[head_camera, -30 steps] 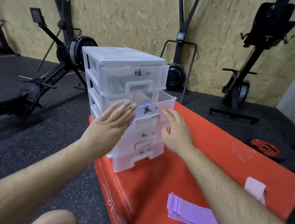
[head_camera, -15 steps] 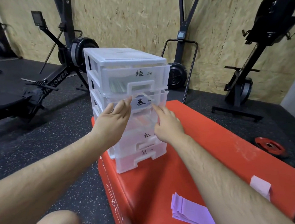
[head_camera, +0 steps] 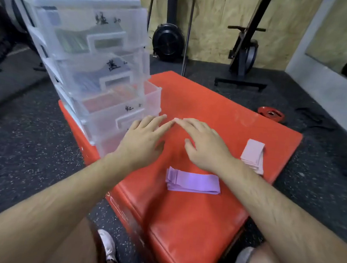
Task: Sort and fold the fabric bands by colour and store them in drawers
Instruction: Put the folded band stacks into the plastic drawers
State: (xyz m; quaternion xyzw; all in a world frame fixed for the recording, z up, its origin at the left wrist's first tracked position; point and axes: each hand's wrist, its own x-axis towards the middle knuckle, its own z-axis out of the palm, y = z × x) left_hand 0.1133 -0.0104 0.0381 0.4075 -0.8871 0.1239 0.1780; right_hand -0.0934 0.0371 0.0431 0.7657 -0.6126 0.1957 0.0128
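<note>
A person's 2 hands hover palm down over a red padded box, the left hand and right hand both flat with fingers straight and slightly spread, holding nothing, their fingertips almost meeting. The left hand sits just in front of the lower drawers of a clear plastic drawer unit at the box's far left corner, where 1 drawer stands partly pulled out with red bands inside. A folded purple band stack lies near the right wrist, and a pink band stack lies by the right edge.
</note>
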